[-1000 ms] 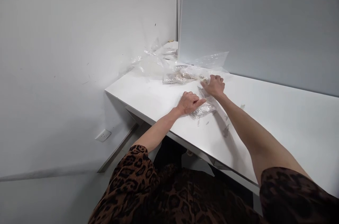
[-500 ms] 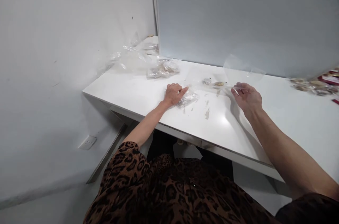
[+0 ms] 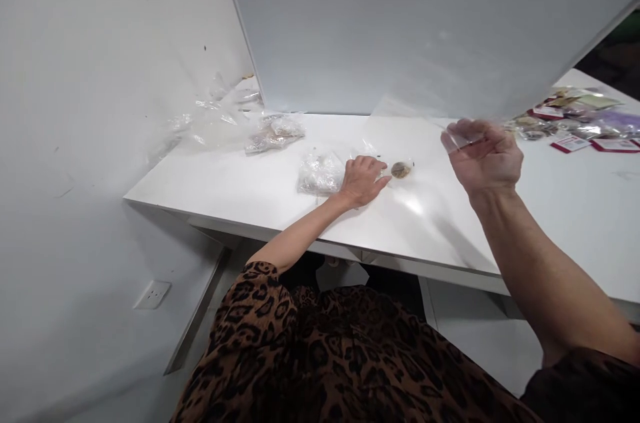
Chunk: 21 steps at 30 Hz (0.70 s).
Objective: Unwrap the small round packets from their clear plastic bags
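Note:
My left hand lies low on the white table with its thumb and fingertips apart. It touches clear plastic beside a small round brownish-gold piece. What lies under its fingers is mostly hidden. Just left of that hand sits a crinkled clear plastic packet. My right hand is raised above the table, palm up, with fingers closed on the edge of a thin clear plastic bag. The bag stretches leftward from those fingers and is hard to see against the grey panel.
Another clear packet with brownish contents and loose clear wrapping lie at the back left. At the far right are several packaged pieces with red-and-white cards. A grey upright panel stands along the table's back edge.
My right hand has lifted, raising the clear plastic. My left hand has left the crinkled packet and moved right to the small round piece. The view has shifted right.

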{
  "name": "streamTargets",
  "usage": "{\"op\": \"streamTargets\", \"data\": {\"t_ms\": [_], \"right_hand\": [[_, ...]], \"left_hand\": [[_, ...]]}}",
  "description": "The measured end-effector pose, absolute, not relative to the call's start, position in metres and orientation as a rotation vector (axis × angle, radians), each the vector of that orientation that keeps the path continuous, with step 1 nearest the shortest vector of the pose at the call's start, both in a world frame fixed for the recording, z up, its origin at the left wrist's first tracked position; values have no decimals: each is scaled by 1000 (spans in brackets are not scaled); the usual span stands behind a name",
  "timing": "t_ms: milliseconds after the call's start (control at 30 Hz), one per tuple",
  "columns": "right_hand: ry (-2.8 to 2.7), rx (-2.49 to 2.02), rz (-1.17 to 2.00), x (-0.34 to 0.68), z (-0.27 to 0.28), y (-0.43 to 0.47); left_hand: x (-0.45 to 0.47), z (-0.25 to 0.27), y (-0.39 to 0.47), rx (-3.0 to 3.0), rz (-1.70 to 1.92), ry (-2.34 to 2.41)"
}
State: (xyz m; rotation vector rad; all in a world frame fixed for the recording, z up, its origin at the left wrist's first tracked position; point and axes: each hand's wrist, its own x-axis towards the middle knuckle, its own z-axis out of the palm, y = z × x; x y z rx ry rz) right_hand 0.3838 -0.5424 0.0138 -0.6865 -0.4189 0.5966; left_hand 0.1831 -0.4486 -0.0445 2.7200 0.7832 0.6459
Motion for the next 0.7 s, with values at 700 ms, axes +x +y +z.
{"op": "streamTargets", "data": {"t_ms": [700], "right_hand": [[102, -56, 562, 430, 74, -600]], "left_hand": [[220, -59, -439, 1663, 732, 450]]}}
